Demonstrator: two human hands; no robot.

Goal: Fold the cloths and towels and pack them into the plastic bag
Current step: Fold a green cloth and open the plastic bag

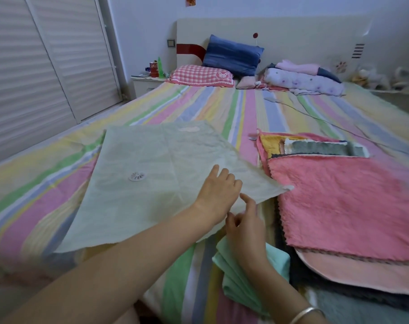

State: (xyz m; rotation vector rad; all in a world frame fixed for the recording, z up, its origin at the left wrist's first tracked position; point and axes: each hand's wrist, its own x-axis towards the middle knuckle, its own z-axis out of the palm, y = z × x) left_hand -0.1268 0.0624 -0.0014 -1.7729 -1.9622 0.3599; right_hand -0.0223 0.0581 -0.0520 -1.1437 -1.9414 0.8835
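Two grips sit close together toward the near edge of the bed. My left grip lies on top of the plastic bag, by its near right corner, with the fingers bent down onto the film. The thumb is hidden, so I cannot tell whether it pinches the bag or only presses on it. My right grip is just beside that same edge of the bag, forefinger stretched toward it, the other fingers loosely curled and holding nothing; a silver bangle is on that wrist.

The bag lies spread out on the left half of the bed, its white round valve facing up. A folded mint-green towel lies under my right wrist at the near edge. Along the bed's right side a pink cloth is spread on top of a peach cloth and a dark grey one. Beyond them lie a yellow cloth and a grey cloth.
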